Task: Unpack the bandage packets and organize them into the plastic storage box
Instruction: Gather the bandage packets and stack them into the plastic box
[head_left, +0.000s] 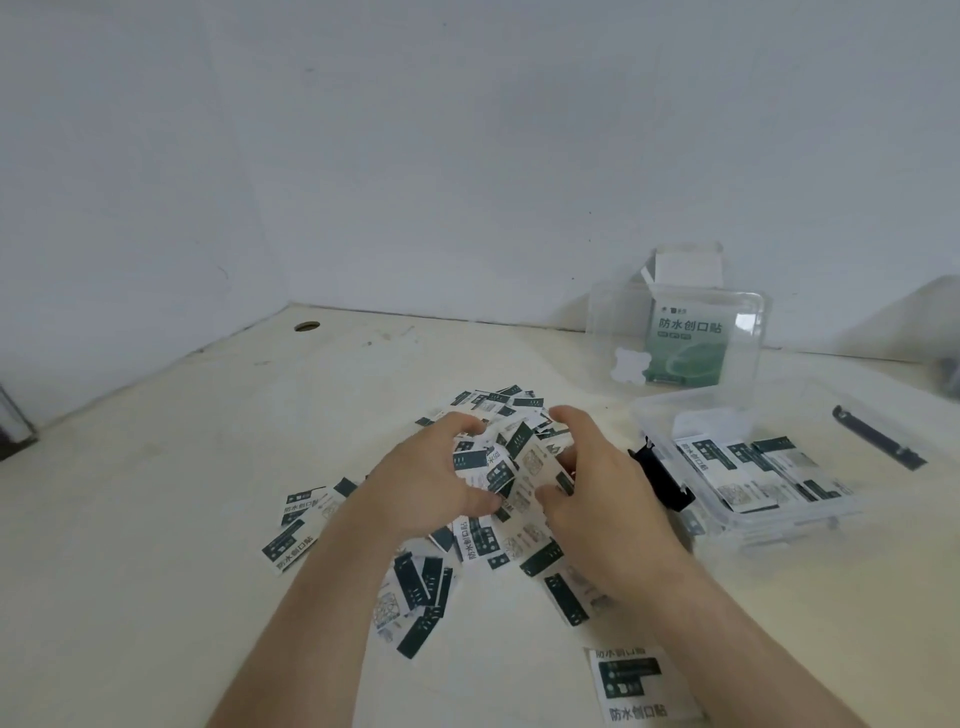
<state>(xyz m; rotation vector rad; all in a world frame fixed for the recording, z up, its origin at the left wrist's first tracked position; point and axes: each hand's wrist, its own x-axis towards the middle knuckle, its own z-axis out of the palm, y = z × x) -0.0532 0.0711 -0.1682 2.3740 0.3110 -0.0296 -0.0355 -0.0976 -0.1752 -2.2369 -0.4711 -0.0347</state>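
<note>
**Table** (156, 519): pale, scuffed top that carries everything below.

**Plastic storage box** (769, 517): clear and open, standing right of centre. Some filed packets (753, 467) already lie flat inside, with room left.

**Lid** (602, 332): clear, propped upright behind the box.

**Carton** (685, 343): green and white, top flaps open, seen through the lid (presumably emptied).

**Bandage packets** (415, 587): a loose, overlapping heap at the table's centre, with strays toward the near edge.

**Left hand** (426, 478), **right hand** (597, 499): both over the heap, the grip of each curled inward and closed on one shared bunch (514, 467) pressed between them.

**Step in hand:** gathering; most packets remain unboxed, so the task looks under halfway. The next move calls for squaring the bunch, then carrying it right over the box's rim without shedding any.
</note>
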